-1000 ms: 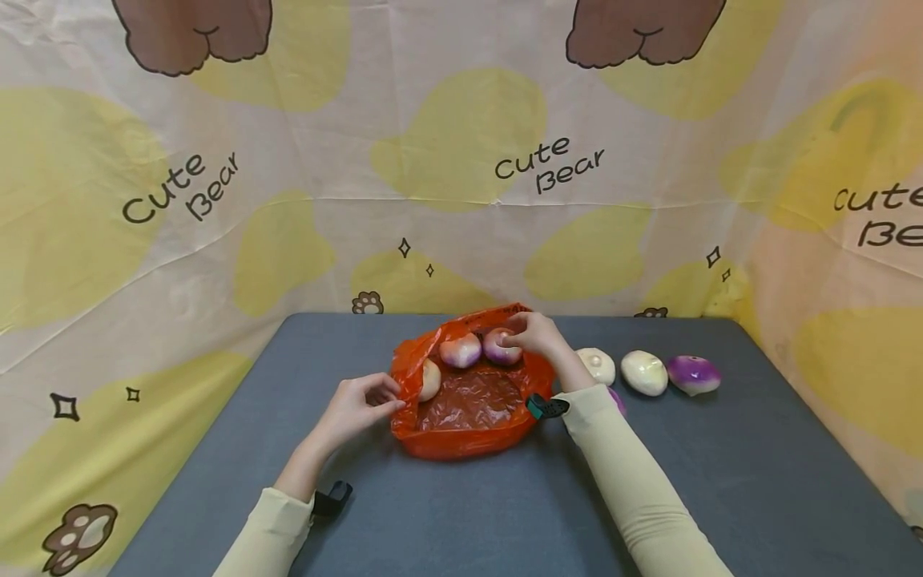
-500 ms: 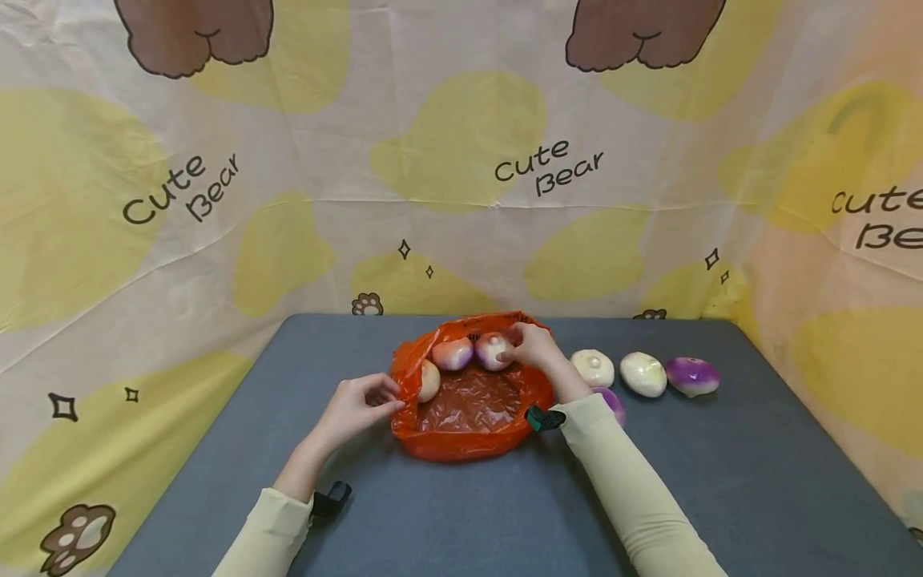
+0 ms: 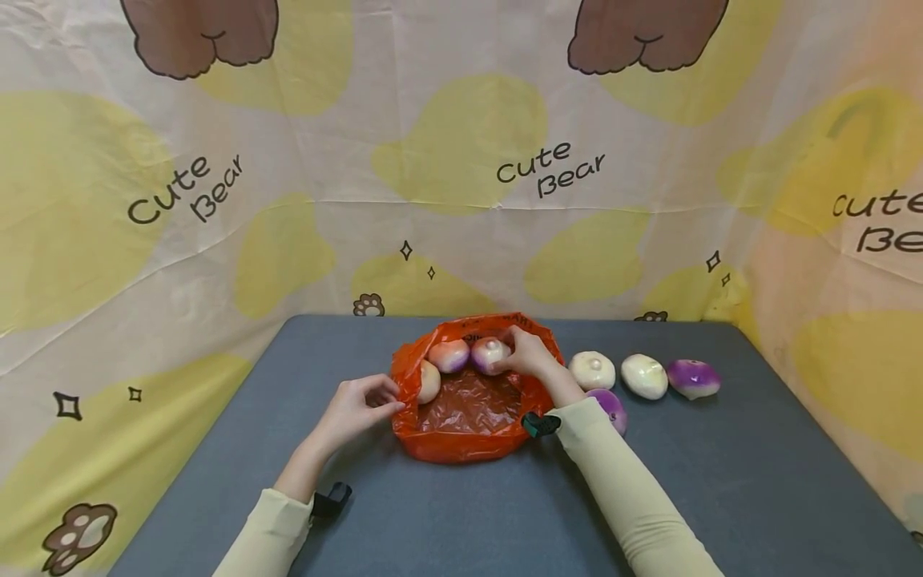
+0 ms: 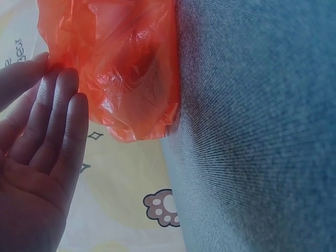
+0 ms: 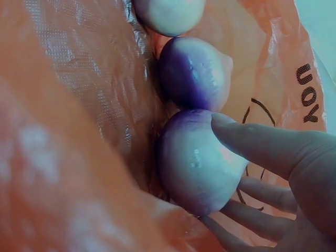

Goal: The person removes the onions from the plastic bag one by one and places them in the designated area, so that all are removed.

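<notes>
Inside the crinkled orange plastic bag [image 3: 469, 409], at its far right, sits a round purple-and-white turnip [image 3: 489, 354]; the right hand [image 3: 531, 357] cups it, thumb on top and fingers [image 5: 252, 223] curled beneath. Two more turnips [image 3: 449, 355] lie left of it along the bag's far wall. The left hand [image 3: 355, 407] pinches the bag's left rim, fingers fairly straight. Right of the bag, four loose turnips [image 3: 644, 375] rest on the grey cloth-covered table [image 3: 721, 481].

Three turnips [image 3: 449, 356] in bag [image 3: 461, 437] (four [image 3: 644, 375] right).
</notes>
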### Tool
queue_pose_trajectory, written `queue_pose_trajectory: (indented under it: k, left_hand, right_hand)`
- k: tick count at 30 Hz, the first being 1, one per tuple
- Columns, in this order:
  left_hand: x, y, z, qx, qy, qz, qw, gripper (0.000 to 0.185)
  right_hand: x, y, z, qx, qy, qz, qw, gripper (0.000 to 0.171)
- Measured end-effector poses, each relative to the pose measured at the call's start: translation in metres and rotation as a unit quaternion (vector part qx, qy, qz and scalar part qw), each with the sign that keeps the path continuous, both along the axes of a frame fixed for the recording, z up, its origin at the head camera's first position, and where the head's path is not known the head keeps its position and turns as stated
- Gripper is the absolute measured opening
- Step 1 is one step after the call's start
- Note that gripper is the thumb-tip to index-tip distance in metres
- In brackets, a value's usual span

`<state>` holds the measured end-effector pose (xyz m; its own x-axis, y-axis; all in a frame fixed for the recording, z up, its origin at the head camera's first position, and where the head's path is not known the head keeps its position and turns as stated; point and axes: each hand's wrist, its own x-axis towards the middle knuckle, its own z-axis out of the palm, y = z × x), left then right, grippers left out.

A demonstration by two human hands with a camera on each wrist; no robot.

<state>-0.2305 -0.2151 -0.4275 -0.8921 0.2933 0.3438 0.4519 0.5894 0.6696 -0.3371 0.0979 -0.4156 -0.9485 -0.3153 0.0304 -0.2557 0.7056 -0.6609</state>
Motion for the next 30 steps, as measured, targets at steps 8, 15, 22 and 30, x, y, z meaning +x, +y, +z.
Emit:
queue_pose_trajectory:
  k: [8, 15, 22, 30]
  left_hand:
    - [-0.001, 0.000, 0.001, 0.003, -0.003, -0.001, 1.0000, 0.011]
    - [-0.001, -0.001, 0.001, 0.002, -0.006, 0.001, 1.0000, 0.011]
    - [-0.001, 0.000, 0.001, 0.001, -0.002, 0.001, 1.0000, 0.011]
    - [-0.001, 0.000, 0.001, 0.001, -0.006, 0.004, 1.0000, 0.012]
  right_hand:
    - [-0.001, -0.003, -0.006, -0.004, -0.012, 0.016, 1.000, 0.064]
    - [-0.002, -0.005, -0.008, 0.013, -0.015, 0.042, 0.999, 0.073]
    - [-0.003, -0.008, -0.011, 0.025, -0.015, 0.051, 0.998, 0.077]
    - [-0.001, -0.009, -0.012, 0.033, -0.011, 0.061, 0.998, 0.078]
